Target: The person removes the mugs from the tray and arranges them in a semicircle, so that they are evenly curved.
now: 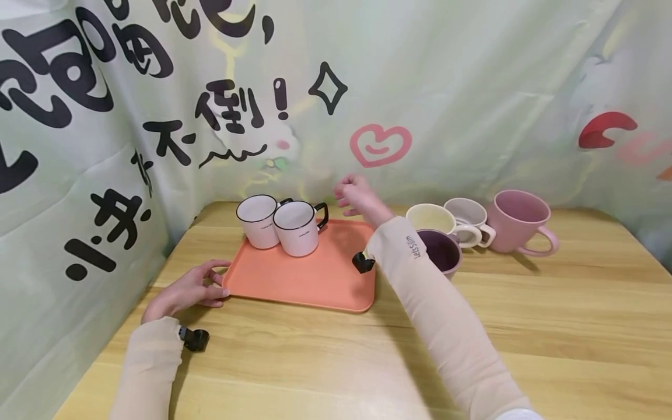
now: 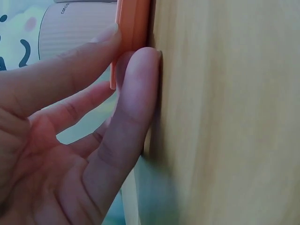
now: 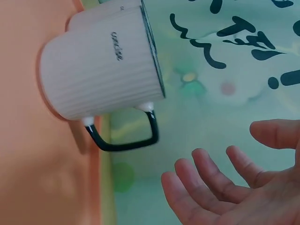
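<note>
orange tray [image 1: 294, 280], flat, low-rimmed, on wood tabletop [image 1: 294, 361]; left hand [image 1: 191, 287] pinches its left rim. right hand [image 1: 361, 198] raised near far rim, fingers loosely spread. tray surface shows front and right of two white mugs [image 1: 296, 236]. off tray, right: cream mug [image 1: 430, 217], grey mug [image 1: 466, 212], pink mug [image 1: 514, 224], purple mug [image 1: 443, 251].

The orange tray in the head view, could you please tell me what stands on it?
Two white mugs stand on the tray; its surface beneath them and part behind the right sleeve are hidden.

orange tray [image 1: 320, 286] | rectangular, on wooden table [image 1: 294, 361] || two white mugs [image 1: 296, 234] | upright, black-rimmed, side by side on tray
</note>
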`<action>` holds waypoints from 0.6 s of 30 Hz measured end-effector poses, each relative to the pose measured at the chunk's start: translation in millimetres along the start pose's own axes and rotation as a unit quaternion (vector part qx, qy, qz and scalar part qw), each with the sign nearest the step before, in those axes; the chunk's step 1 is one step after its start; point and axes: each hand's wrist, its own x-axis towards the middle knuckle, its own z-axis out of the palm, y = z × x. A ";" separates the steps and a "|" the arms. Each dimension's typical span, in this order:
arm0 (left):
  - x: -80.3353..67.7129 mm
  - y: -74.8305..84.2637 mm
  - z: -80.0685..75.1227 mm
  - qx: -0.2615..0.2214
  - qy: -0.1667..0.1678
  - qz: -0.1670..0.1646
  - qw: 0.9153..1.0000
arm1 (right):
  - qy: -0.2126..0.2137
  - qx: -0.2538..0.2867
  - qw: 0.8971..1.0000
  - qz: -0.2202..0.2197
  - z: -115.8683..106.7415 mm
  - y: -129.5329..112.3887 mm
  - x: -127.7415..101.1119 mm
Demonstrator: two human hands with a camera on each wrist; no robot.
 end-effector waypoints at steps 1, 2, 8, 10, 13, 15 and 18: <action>0.2 0.3 0.3 -0.001 0.001 -0.002 1.000 | -0.003 0.001 1.000 0.002 0.9 1.7 0.9; 0.4 0.5 0.5 -0.001 0.002 -0.003 1.000 | -0.007 0.002 1.000 0.003 1.6 3.1 1.4; 0.5 0.8 0.3 0.004 0.005 -0.005 1.000 | -0.043 0.011 0.999 0.009 4.0 11.2 6.8; 0.5 0.8 0.1 0.004 0.005 -0.004 1.000 | -0.052 0.018 0.998 0.011 5.8 13.4 9.5; 0.9 0.9 0.1 0.004 0.004 -0.003 1.000 | -0.059 0.031 0.998 0.013 9.0 16.0 12.0; 1.0 1.2 0.3 0.005 0.003 -0.004 1.000 | -0.062 0.040 0.997 0.013 11.4 17.5 13.5; 0.9 1.6 0.5 0.007 0.004 -0.005 1.000 | -0.064 0.052 0.997 0.011 13.9 19.4 14.4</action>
